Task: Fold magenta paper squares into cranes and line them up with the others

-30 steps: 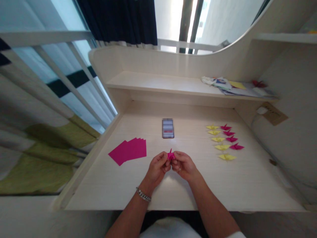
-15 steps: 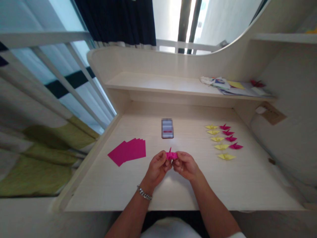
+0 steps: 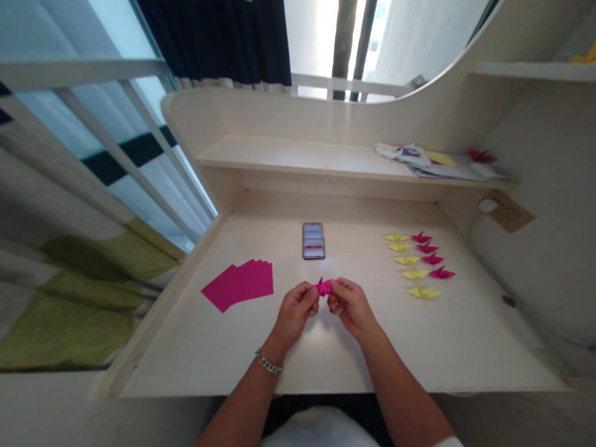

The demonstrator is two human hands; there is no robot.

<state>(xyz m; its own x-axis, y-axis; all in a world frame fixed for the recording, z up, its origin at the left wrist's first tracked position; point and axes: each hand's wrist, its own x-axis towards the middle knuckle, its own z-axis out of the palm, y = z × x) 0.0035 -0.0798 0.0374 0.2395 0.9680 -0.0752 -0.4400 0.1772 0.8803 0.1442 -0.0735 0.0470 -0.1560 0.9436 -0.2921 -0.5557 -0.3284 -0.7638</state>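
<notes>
A small folded pink paper crane [image 3: 324,287] is held above the desk between my two hands, with a thin point sticking up at its left. My left hand [image 3: 299,307], a silver chain bracelet on its wrist, pinches the left end. My right hand [image 3: 348,304] pinches the right end, its fingertips covering part of the paper. Fanned pink paper sheets [image 3: 242,284] lie to the left of my hands. Off to the right, yellow paper cranes [image 3: 411,274] stand in a column beside a column of pink paper cranes [image 3: 433,259].
Beyond my hands a phone [image 3: 313,241] lies on the pale desk [image 3: 195,360]. A raised shelf [image 3: 288,158] runs along the back, with papers [image 3: 433,160] on its right. A white cable [image 3: 484,261] runs down the right wall from a socket [image 3: 507,211].
The pink paper crane has turned and tilted, its right side now higher. My right hand has risen slightly, and the left fingers have shifted on the paper.
</notes>
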